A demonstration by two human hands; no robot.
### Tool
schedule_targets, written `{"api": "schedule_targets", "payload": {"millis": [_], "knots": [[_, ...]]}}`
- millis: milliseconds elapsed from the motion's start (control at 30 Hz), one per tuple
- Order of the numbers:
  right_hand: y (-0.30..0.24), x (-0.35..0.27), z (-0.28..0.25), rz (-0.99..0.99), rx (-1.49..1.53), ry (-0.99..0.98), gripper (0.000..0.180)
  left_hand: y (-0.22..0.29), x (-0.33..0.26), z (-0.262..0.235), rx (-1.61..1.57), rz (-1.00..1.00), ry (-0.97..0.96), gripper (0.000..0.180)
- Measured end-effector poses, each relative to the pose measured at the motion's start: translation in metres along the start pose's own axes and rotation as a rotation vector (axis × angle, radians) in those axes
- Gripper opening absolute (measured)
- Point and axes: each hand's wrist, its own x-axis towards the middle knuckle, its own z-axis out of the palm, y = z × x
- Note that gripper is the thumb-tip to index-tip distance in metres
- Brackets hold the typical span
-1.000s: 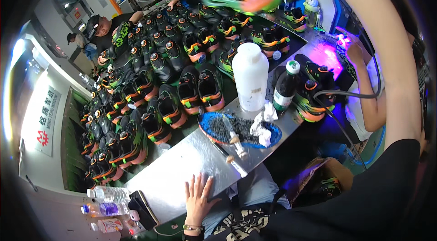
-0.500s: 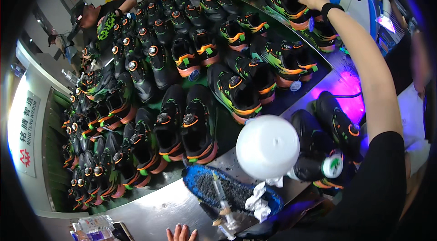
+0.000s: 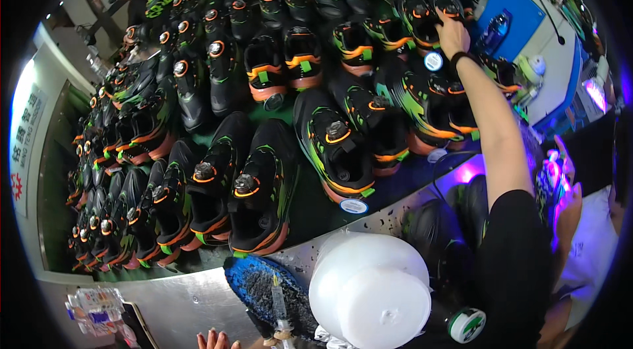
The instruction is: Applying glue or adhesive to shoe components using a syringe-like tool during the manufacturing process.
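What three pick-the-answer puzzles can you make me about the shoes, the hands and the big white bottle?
1. Where is the right hand?
A. on a shoe far up the belt
B. on the white bottle
C. on the blue dish

2. What colour is the big bottle?
A. red
B. white
C. yellow

3. What is the left hand doing?
A. holding a shoe
B. holding the syringe
C. holding nothing, fingers spread at the lower edge

Answers:
1 A, the arm stretches out and the hand rests on a black and orange shoe.
2 B, its cap and body are white.
3 C, only bare fingertips show, beside the blue dish with the syringe.
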Motion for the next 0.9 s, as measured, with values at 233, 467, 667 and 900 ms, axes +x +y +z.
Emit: {"api": "schedule_targets", "payload": {"millis": [233,467,667,900], "knots": [[0.025,0.014,0.003,-0.198,-0.196,-0.391,0.089,0.005,0.004,0.002,-0.005,-0.059,0.002,0.047],[0.035,0.031,-0.070,-0.267,0.043,-0.572,0.054,0.013,0.010,-0.003,0.014,-0.043,0.043,0.047],[0.043,0.041,-0.173,-0.407,0.304,-0.769,0.049,0.008,0.000,0.003,-0.037,-0.032,0.034,0.064],[0.054,0.035,-0.328,-0.423,0.330,-0.696,0.036,0.001,0.001,0.026,0.047,0.032,0.111,0.073]]}}
